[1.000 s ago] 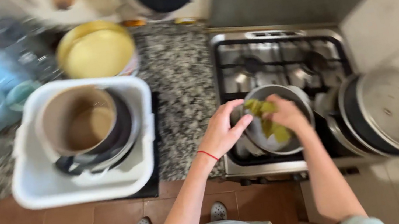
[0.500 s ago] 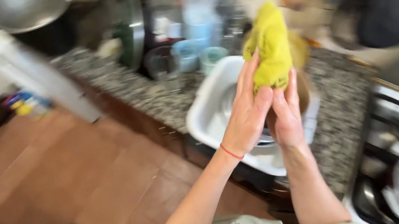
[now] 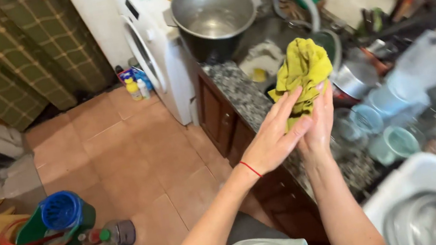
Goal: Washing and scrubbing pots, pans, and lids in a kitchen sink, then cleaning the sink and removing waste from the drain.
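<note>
A yellow-green cloth (image 3: 302, 71) is pressed between my two palms above the speckled granite counter (image 3: 246, 96). My left hand (image 3: 275, 139), with a red thread at the wrist, lies flat against the cloth's lower part. My right hand (image 3: 319, 119) presses from the other side, fingers up. The cloth's top sticks out above my fingertips. Behind it the sink area holds a pot (image 3: 354, 80) and dishes.
A big steel pot (image 3: 213, 12) stands on a white washing machine (image 3: 157, 49) at the counter's far end. Pale blue cups (image 3: 389, 143) and a white tub (image 3: 421, 188) crowd the counter at right. A green bucket (image 3: 40, 231) and bottles sit on the tiled floor.
My view has swung left from the stove to the sink end of the counter. The cloth came off the pan on the stove and is now held upright between both hands.
</note>
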